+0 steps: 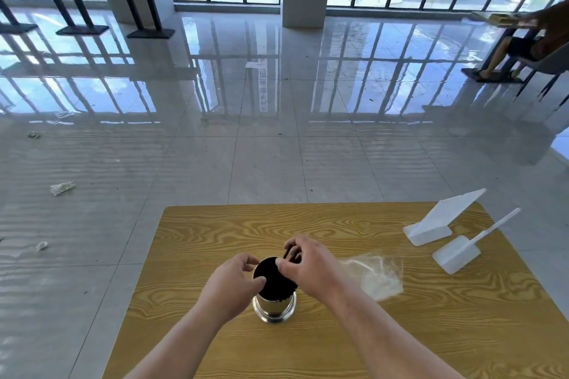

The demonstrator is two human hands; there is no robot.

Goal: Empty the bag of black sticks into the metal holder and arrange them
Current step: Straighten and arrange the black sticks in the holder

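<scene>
A shiny metal holder (274, 309) stands upright on the wooden table (338, 332), near its middle. Black sticks (272, 281) fill its mouth as a dark bundle. My left hand (232, 281) curls round the bundle and the holder's rim from the left. My right hand (308, 261) is over the right side of the bundle and pinches a few black sticks at their tops. A clear plastic bag (374, 275) lies flat and crumpled on the table just right of my right wrist.
Two white plastic sign stands (437, 221) (462, 251) sit at the table's far right corner. Scraps of litter (61, 188) lie on the glossy tiled floor to the left. A seated person (529, 43) is far off at the right.
</scene>
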